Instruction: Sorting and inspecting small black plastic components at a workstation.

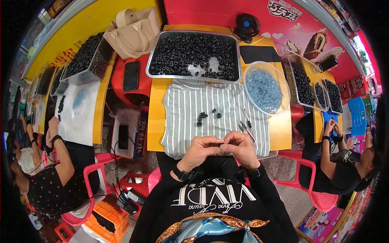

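Note:
My left hand [202,148] and my right hand [240,146] meet over the near edge of a grey striped cloth [188,117]. Both are closed, thumbs and fingertips pinched together around a small black part [221,146], mostly hidden by the fingers. Beyond them, several loose black ring-shaped parts [199,123] lie on the cloth. Right of these rests a slim pointed tool [248,130], perhaps scissors or tweezers, with a dark pen-like piece beside it. A few tiny clear pieces [231,109] are scattered nearby.
A clear tray [152,67] of black rings stands at the back of the yellow table [279,137]. To its right are a round tub [286,99] of small bluish clear pieces and a black fan [247,26]. A phone [131,75] lies on a red stool. People work at both sides.

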`<state>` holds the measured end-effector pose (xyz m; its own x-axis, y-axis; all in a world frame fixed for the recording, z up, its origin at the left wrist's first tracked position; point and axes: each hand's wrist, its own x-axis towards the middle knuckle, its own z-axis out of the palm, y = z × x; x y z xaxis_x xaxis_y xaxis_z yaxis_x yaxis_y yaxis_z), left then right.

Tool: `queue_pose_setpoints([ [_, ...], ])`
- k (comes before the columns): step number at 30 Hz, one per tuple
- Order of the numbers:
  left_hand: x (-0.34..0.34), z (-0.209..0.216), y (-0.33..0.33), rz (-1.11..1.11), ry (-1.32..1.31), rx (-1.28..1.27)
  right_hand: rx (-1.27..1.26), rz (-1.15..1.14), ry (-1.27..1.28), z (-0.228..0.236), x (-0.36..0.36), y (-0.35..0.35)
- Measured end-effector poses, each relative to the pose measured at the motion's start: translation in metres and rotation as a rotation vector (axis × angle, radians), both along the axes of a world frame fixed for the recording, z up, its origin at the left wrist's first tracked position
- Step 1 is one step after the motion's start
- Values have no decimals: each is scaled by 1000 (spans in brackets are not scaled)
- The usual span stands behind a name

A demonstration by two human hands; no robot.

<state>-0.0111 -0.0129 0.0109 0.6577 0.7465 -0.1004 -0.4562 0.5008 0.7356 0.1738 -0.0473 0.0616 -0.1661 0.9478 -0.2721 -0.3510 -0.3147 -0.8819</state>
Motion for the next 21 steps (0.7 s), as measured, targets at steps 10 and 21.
queue_pose_setpoints([
  [10, -7, -12, 15, 43, -292, -285, 327, -10, -846, 21, 10, 41],
  [21, -9, -18, 19, 21, -352, -246, 608, 214, -1348, 4, -9, 81],
])
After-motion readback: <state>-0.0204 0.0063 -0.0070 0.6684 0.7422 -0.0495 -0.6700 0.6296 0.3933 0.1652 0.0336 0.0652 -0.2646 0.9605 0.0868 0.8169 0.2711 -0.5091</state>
